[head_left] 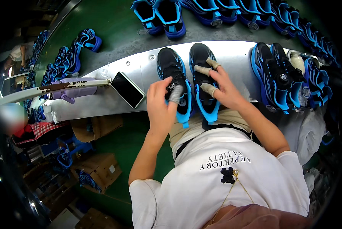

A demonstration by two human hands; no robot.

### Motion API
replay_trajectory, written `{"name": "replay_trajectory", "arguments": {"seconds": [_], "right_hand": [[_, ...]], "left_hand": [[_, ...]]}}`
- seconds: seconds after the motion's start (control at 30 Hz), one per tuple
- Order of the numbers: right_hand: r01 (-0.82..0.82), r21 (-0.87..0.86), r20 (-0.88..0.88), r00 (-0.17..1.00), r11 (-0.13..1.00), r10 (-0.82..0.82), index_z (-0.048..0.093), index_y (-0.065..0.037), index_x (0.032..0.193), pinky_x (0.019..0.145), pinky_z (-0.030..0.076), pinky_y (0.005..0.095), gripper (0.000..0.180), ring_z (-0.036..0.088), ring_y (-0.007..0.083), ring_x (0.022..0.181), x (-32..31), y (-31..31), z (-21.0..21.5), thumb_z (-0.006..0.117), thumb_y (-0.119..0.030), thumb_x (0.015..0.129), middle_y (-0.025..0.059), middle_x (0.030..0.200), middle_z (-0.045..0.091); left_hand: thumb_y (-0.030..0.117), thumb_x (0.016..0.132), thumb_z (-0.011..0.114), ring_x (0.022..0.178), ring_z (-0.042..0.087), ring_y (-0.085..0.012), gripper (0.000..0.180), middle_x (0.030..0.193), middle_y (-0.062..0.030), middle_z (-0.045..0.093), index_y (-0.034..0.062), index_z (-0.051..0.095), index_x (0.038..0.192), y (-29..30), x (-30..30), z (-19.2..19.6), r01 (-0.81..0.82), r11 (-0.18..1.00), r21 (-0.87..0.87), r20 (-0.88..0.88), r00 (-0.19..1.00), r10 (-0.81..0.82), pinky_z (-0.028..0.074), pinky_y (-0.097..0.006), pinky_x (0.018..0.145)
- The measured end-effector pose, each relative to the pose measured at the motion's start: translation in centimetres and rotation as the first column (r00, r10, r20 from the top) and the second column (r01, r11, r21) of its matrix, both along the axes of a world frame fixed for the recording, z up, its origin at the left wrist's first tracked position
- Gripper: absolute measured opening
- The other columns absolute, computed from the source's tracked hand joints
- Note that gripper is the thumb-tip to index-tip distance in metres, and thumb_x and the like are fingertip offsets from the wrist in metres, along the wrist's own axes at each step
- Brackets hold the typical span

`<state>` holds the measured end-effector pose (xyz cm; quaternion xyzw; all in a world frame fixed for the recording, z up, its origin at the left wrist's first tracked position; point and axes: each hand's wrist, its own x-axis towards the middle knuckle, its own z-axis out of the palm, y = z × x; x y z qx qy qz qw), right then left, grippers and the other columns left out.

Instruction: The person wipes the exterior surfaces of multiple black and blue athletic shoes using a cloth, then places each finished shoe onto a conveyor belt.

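Two black sneakers with blue soles and bright blue linings stand side by side before me, toes pointing away. At the left sneaker (170, 59) is my left hand (159, 105), its thumb wrapped in grey tape. Thumb and forefinger close around the small round dial (171, 86) on the tongue; the other fingers curl at the shoe's side. My right hand (224, 87) rests over the right sneaker (200, 53), fingers apart, several of them in tan finger covers. Its fingertips touch the upper and the laces, and nothing is gripped in it.
A phone (128, 89) lies on the metal ledge (140, 63) to my left, near a lilac bottle (73, 88) and a worn, bent metal bar (45, 89). More sneakers (268, 72) stand at the right. Rows of sneakers (169, 19) line the green surface beyond. Cardboard boxes (98, 171) sit lower left.
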<state>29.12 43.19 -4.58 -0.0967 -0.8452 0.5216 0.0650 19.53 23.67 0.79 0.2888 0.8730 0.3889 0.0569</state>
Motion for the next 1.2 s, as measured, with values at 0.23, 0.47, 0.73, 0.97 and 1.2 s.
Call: {"name": "replay_trajectory", "arguments": {"seconds": [0.23, 0.47, 0.73, 0.97, 1.2], "right_hand": [[-0.021, -0.214, 0.006, 1.0, 0.977, 0.023, 0.061, -0.009, 0.128, 0.104, 0.036, 0.0328, 0.038, 0.05, 0.0229, 0.119, -1.3, 2.0, 1.9, 0.064, -0.016, 0.091, 0.0128, 0.122, 0.053], [-0.062, -0.228, 0.0, 0.998, 0.972, 0.063, 0.064, -0.01, 0.124, 0.088, 0.044, 0.0263, 0.034, 0.054, 0.0144, 0.093, -3.5, 2.5, 2.3, 0.062, -0.011, 0.09, 0.0073, 0.107, 0.057], [-0.119, -0.12, 0.08, 0.988, 0.986, 0.129, 0.065, -0.01, 0.121, 0.074, 0.044, 0.0277, 0.033, 0.051, 0.0155, 0.078, -6.2, 1.6, 3.6, 0.063, -0.008, 0.088, 0.006, 0.091, 0.055], [-0.27, 0.064, 0.012, 0.963, 0.961, 0.27, 0.066, -0.006, 0.119, 0.072, 0.045, 0.0269, 0.027, 0.054, 0.0102, 0.081, -8.1, 1.7, 2.1, 0.058, -0.008, 0.093, 0.004, 0.093, 0.063], [-0.564, -0.106, 0.172, 0.801, 0.819, 0.574, 0.063, -0.008, 0.124, 0.071, 0.048, 0.0307, 0.035, 0.061, 0.0214, 0.077, -9.2, 0.9, 6.0, 0.062, -0.015, 0.09, 0.0139, 0.09, 0.067]], "left_hand": [[-0.002, 0.073, 0.062, 0.095, 0.058, -0.0251, 0.044, 0.106, -0.0096, 0.063, 0.0065, 0.064, 0.116, -0.6, -3.7, -2.3, 0.428, 0.9, 0.077, 0.083, 0.897, -0.434, 0.046, -0.031, 0.084], [-0.001, 0.077, 0.062, 0.098, 0.056, -0.0222, 0.035, 0.109, -0.007, 0.062, 0.0063, 0.066, 0.111, -1.0, -3.0, -2.0, 0.281, 0.949, 0.146, 0.26, 0.914, -0.311, 0.046, -0.031, 0.082], [0.005, 0.071, 0.065, 0.096, 0.053, -0.0279, 0.02, 0.106, -0.0057, 0.063, 0.0051, 0.068, 0.091, 0.4, -2.7, -1.1, 0.536, 0.775, -0.334, 0.009, 0.824, -0.566, 0.043, -0.036, 0.088], [0.003, 0.077, 0.06, 0.088, 0.055, -0.03, 0.016, 0.092, -0.0088, 0.06, 0.0013, 0.063, 0.092, -0.5, 0.2, -0.9, 0.259, 0.966, 0.005, -0.221, 0.942, -0.252, 0.047, -0.039, 0.078], [0.011, 0.099, 0.049, 0.082, 0.064, -0.022, 0.022, 0.111, -0.0164, 0.061, -0.0047, 0.055, 0.113, -4.1, 2.5, -0.5, -0.502, 0.846, 0.178, 0.98, 0.166, -0.108, 0.052, -0.031, 0.066]]}}
